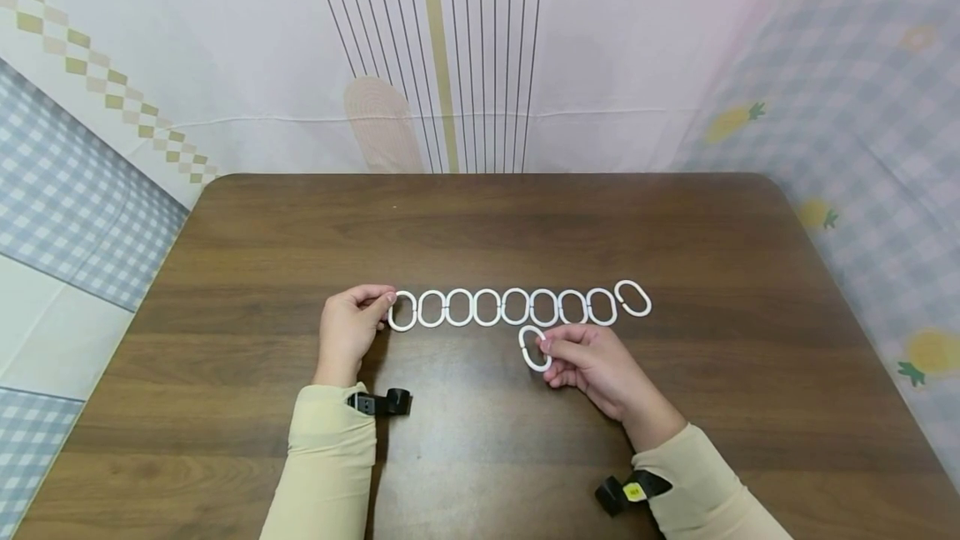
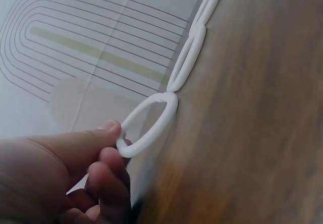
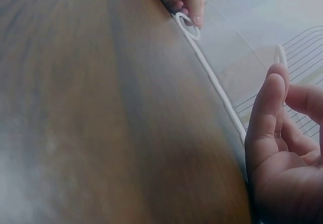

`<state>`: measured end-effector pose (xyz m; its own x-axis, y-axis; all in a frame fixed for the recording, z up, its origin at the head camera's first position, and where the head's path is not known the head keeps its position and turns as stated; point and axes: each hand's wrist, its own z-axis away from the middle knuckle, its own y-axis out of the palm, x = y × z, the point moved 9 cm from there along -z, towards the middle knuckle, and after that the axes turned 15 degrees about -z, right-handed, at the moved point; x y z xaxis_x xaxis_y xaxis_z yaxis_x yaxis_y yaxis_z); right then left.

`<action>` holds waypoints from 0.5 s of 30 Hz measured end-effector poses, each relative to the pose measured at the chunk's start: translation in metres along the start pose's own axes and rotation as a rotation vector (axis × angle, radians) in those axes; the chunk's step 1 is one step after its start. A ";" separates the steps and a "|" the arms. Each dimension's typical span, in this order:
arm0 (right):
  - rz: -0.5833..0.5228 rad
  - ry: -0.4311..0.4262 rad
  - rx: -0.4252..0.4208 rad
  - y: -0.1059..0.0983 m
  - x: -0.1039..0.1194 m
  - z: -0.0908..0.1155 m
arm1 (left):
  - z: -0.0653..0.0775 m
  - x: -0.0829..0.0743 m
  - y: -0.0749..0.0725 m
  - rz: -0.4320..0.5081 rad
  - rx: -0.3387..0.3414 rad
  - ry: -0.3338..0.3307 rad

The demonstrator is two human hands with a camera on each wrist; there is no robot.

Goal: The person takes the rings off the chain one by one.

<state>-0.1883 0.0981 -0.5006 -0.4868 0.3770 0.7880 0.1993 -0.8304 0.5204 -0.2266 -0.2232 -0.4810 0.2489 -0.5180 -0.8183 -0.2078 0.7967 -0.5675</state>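
Observation:
A row of several white oval plastic rings (image 1: 472,307) lies across the table, each with a small gap in one side. My left hand (image 1: 347,332) pinches the leftmost ring (image 2: 159,127) between thumb and fingers; the left wrist view shows that ring tilted up at its held end. In front of the row, my right hand (image 1: 596,363) pinches a separate white ring (image 1: 523,350) by its right side, between thumb and forefinger. At the row's right end one ring (image 1: 648,303) sits slanted and a little farther back than the others.
The brown wooden table (image 1: 480,227) has rounded far corners. Behind it hangs a patterned white cloth (image 1: 615,48), with blue checked cloth (image 1: 67,157) at the left side. Black straps with small devices (image 1: 380,402) are on both wrists, over pale yellow sleeves (image 1: 330,457).

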 end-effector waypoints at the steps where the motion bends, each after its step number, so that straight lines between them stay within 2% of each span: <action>1: 0.000 0.000 0.000 0.000 0.000 0.000 | 0.000 0.000 0.001 -0.009 0.008 -0.003; 7: 0.004 0.000 -0.004 -0.001 0.000 0.000 | 0.000 -0.001 0.001 -0.066 0.017 0.003; 15: 0.008 -0.001 -0.003 0.000 0.000 -0.001 | 0.000 -0.002 0.001 -0.093 0.020 0.019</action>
<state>-0.1888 0.0981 -0.5012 -0.4847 0.3704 0.7924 0.2011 -0.8345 0.5131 -0.2271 -0.2211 -0.4801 0.2478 -0.5957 -0.7640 -0.1656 0.7509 -0.6393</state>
